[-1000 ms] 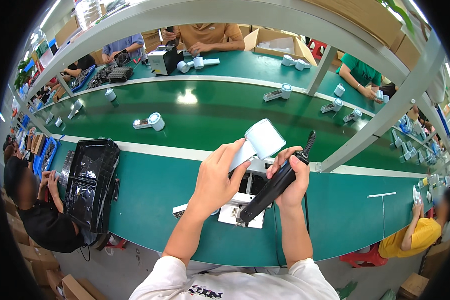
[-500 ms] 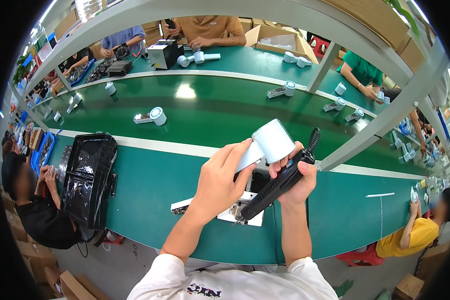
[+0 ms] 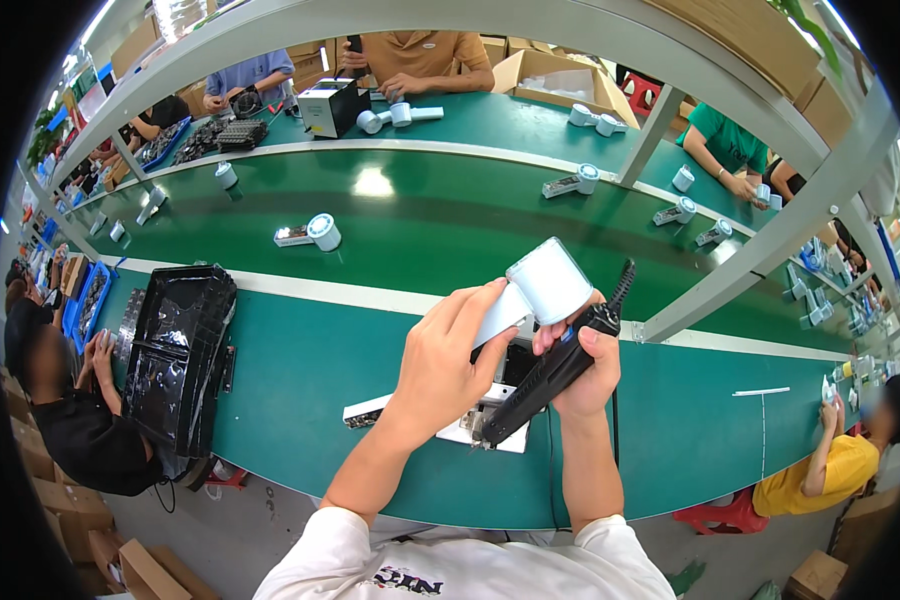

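My left hand (image 3: 448,360) grips the handle of a white device (image 3: 535,285) with a round cylindrical head, holding it up above the green workbench (image 3: 300,400). My right hand (image 3: 585,368) is closed around a black electric screwdriver (image 3: 550,375), its tip pointing down-left toward a white fixture (image 3: 450,425) on the bench, its coiled cable rising behind. The two hands are close together, the screwdriver just right of the device's handle.
A black tray stack (image 3: 175,350) sits at the bench's left end. Similar white devices (image 3: 310,232) lie along the green conveyor belt (image 3: 420,210). Other people work at left (image 3: 50,400), right (image 3: 820,470) and across the line. A slanted metal frame post (image 3: 760,260) stands to the right.
Both hands, with the white device and the screwdriver, have stayed together, with the device's head turned a little more toward me.
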### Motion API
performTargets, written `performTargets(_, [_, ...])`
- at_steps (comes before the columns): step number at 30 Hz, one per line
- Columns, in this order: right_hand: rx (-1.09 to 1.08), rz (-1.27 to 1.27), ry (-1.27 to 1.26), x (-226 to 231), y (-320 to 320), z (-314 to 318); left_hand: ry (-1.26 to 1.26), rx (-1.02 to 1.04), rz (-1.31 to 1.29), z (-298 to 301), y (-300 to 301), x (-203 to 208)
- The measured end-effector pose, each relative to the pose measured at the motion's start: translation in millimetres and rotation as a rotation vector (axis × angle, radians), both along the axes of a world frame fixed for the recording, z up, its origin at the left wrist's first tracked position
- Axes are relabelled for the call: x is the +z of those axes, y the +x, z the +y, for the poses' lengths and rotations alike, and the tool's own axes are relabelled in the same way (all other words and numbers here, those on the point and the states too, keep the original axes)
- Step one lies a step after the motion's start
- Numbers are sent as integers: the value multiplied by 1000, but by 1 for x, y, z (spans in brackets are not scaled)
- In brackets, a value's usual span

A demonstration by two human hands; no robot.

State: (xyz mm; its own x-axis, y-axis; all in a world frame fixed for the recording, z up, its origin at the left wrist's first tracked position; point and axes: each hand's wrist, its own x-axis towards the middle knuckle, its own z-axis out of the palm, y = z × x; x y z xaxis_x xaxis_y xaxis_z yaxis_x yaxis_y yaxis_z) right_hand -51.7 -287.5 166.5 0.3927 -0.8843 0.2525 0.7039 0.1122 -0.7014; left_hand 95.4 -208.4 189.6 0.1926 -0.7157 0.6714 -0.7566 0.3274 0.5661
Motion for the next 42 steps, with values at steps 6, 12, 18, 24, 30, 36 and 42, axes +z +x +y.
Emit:
performTargets(6, [-160, 78, -90, 8, 11, 5, -24, 18, 16, -1, 7, -2])
performTargets(12, [-214, 98, -44, 12, 19, 10, -30, 31, -10, 0, 9, 0])
performTargets(18, [-243, 111, -16, 16, 26, 16, -30, 12, -11, 5, 12, 3])
performTargets(24, [-262, 97, 30, 16, 31, 17, -34, 1, -12, 5, 19, 4])
performTargets(30, [-252, 113, -11, 13, 32, 14, -31, -1, -4, 6, 24, 5])
performTargets(36, [-270, 117, -16, 14, 34, 16, -18, -9, 6, 7, 27, 7])
performTargets(42, [-288, 103, 19, 14, 39, 17, -18, -7, -10, 8, 31, 7])
